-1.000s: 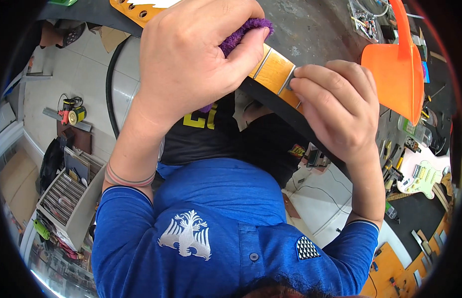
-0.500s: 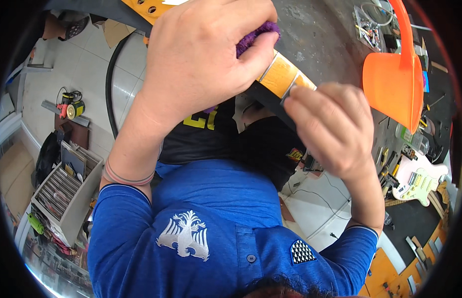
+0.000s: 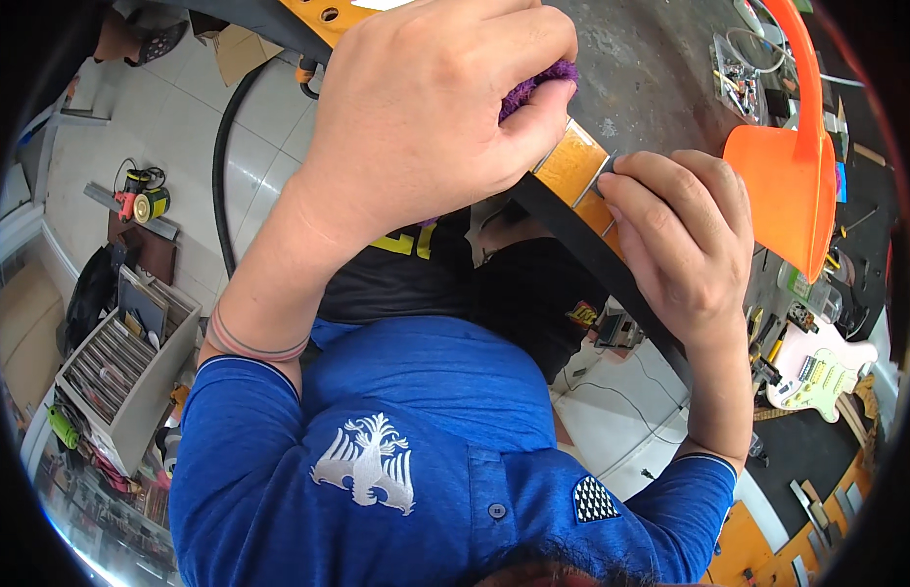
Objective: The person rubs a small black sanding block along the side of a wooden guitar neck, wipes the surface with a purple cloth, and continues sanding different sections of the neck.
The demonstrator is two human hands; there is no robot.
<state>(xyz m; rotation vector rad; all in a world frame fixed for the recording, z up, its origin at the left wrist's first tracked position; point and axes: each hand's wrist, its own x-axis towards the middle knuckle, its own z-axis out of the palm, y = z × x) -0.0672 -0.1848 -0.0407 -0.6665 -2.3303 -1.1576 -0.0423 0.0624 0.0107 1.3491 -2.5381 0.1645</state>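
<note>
An orange-yellow guitar neck (image 3: 575, 161) with metal frets runs diagonally in front of me, its drilled headstock (image 3: 323, 22) at the upper left. My left hand (image 3: 435, 108) is closed over the neck, with a fuzzy purple cloth (image 3: 536, 88) bunched under its fingers and thumb. Farther along, at a fret, my right hand (image 3: 685, 235) pinches a small dark grey piece (image 3: 605, 174) by the far edge of the fretboard. Most of that piece is hidden by the fingers. A black strip (image 3: 626, 269) lies along the near side of the neck.
An orange plastic dipper (image 3: 776, 186) stands right of my right hand on the dark worktop (image 3: 636, 68). Beyond it lie tools and a pale pink guitar body (image 3: 817, 370). At left are a box of flat packets (image 3: 117, 367), a red power tool (image 3: 139, 191) and a black hose (image 3: 225, 161).
My right hand has shifted across the fretboard toward its far edge, and its blur is gone. My left hand keeps its grip. The whole view has shifted slightly.
</note>
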